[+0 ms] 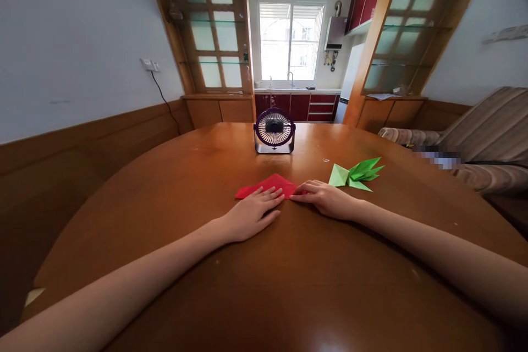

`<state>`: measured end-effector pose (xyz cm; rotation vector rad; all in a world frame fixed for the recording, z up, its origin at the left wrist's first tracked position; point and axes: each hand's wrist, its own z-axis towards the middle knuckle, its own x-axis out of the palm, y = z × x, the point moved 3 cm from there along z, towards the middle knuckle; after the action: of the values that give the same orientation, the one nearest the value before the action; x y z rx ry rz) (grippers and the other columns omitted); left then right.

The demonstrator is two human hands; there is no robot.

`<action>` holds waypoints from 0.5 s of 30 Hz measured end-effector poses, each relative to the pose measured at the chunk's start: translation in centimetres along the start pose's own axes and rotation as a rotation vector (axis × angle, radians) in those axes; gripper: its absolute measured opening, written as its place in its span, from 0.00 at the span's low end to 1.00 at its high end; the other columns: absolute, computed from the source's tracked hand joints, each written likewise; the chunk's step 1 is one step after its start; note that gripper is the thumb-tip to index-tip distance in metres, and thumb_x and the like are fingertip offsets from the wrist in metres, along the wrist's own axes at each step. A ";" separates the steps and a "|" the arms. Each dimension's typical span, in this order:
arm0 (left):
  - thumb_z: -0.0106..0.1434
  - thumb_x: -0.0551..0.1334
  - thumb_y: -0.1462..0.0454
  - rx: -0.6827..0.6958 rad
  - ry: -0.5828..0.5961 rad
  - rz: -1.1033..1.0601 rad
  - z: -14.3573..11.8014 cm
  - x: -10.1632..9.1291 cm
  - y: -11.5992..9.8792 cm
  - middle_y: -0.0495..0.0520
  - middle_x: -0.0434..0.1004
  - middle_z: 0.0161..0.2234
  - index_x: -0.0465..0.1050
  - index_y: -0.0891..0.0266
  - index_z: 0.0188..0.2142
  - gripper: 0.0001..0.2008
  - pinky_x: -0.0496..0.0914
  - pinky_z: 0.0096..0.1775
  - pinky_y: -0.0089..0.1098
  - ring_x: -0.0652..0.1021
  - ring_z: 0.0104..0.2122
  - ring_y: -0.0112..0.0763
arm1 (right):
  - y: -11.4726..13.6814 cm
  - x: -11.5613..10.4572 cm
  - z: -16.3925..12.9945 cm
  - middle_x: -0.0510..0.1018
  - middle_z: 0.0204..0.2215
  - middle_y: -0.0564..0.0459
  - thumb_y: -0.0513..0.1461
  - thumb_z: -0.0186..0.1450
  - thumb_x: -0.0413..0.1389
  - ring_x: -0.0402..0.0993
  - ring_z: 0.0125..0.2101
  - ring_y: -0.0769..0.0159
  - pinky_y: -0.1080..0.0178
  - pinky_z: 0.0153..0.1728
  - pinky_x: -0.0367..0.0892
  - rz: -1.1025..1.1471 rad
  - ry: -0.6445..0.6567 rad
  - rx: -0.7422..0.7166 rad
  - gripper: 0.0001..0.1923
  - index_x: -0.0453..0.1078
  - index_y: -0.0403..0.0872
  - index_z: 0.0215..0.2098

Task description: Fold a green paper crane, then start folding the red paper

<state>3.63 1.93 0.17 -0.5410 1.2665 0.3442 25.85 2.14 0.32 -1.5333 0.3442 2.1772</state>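
A folded sheet of red origami paper point(275, 180) lies flat on the wooden table, its peak pointing away from me. My left hand point(256, 212) rests on the paper's near edge with its fingers stretched out. At the right end of the paper, my right hand point(322, 197) has its thumb and fingers pressed together on the red corner. Part of the paper is hidden under both hands. Just beyond my right hand sits a folded green paper piece point(365, 169) with several pointed flaps, next to a pale green folded part point(339, 175).
A small purple desk fan point(274, 129) stands upright at the far side of the brown table point(185, 286). A striped sofa point(487, 126) is to the right. Beyond the table are glass-shelved cabinets point(218, 27) and a kitchen window point(291, 41).
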 end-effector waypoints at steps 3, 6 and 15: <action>0.71 0.50 0.55 -0.049 0.013 0.009 0.5 0.0 -0.9 0.59 0.56 0.64 0.58 0.61 0.64 0.25 0.52 0.63 0.52 0.57 0.65 0.43 | 0.1 0.0 0.1 0.73 0.47 0.44 0.30 0.69 0.45 0.71 0.46 0.59 0.51 0.47 0.69 -0.041 0.032 -0.006 0.24 0.66 0.51 0.59; 0.70 0.51 0.55 -0.047 -0.012 0.015 0.5 -0.2 -0.8 0.58 0.58 0.63 0.60 0.59 0.63 0.24 0.53 0.63 0.51 0.59 0.64 0.42 | 0.2 -0.2 0.0 0.74 0.46 0.45 0.31 0.69 0.45 0.71 0.44 0.60 0.52 0.46 0.69 -0.070 0.022 -0.010 0.22 0.67 0.50 0.58; 0.70 0.50 0.56 -0.080 -0.156 0.071 -1.5 -2.2 3.1 0.53 0.78 0.49 0.80 0.58 0.36 0.20 0.67 0.56 0.38 0.75 0.53 0.36 | 0.2 -1.4 -0.9 0.76 0.33 0.46 0.33 0.68 0.45 0.70 0.32 0.63 0.60 0.34 0.67 -0.174 -0.058 -0.027 0.16 0.75 0.45 0.41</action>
<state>0.18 3.80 1.39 -0.5280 1.1264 0.4889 26.89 1.25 1.27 -1.4536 0.1566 2.0931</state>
